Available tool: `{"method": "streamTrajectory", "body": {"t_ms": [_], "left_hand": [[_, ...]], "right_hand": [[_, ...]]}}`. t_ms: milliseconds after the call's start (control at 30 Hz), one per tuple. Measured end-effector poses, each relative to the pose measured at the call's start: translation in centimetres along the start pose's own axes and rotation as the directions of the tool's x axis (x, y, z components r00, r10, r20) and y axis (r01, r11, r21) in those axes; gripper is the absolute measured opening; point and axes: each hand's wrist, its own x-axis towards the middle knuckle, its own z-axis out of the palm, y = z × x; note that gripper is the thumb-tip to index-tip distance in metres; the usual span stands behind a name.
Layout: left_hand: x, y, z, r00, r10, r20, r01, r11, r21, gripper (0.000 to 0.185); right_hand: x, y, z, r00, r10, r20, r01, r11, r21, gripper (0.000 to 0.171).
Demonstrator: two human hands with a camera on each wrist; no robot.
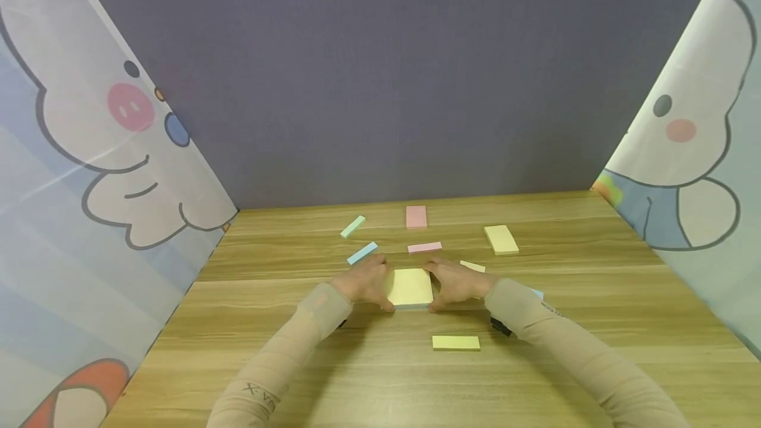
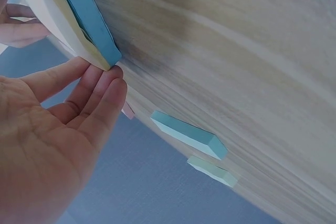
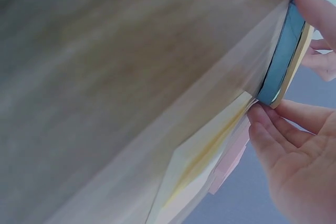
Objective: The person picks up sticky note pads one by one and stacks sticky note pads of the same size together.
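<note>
A stack of sticky notes (image 1: 410, 287), yellow on top and blue underneath, lies on the wooden table (image 1: 380, 382) in the middle. My left hand (image 1: 364, 281) flanks its left side and my right hand (image 1: 458, 283) its right side. In the left wrist view the fairly straight fingertips (image 2: 107, 80) touch the stack's corner (image 2: 86, 24). In the right wrist view my right fingertips (image 3: 260, 116) touch the blue layer's edge (image 3: 283, 61). Neither hand wraps round the stack.
Scattered beyond the stack are a green strip (image 1: 353, 226), a blue strip (image 1: 362, 253), a pink pad (image 1: 416, 216), a pink strip (image 1: 425, 247), a yellow pad (image 1: 501, 240) and a thin yellow strip (image 1: 472, 267). Another yellow strip (image 1: 455, 343) lies nearer me. Cartoon-print screens stand at both sides.
</note>
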Motion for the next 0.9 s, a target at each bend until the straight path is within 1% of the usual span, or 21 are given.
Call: {"method": "streamTrajectory", "body": {"t_ms": [133,400,533,900], "left_hand": [[0.05,-0.01,0.05,1.000,-0.003,-0.001,0.003,1.000,-0.002,0.074],[0.07,-0.08,0.18,1.000,0.002,-0.012,-0.002,1.000,-0.001,0.068],[0.05,-0.09,0.18,1.000,0.006,-0.009,-0.006,1.000,-0.001,0.070],[0.17,-0.02,-0.02,0.999,-0.026,0.040,0.027,0.999,-0.025,0.078]], "right_hand": [[0.03,0.10,-0.03,1.000,-0.011,-0.001,0.011,1.000,0.007,0.092],[0.12,-0.01,-0.06,1.000,0.001,0.000,-0.001,1.000,-0.018,0.092],[0.15,-0.14,-0.09,1.000,0.005,0.004,-0.005,1.000,-0.013,0.091],[0.20,-0.09,-0.15,1.000,-0.004,0.003,0.004,1.000,-0.021,0.091]]}}
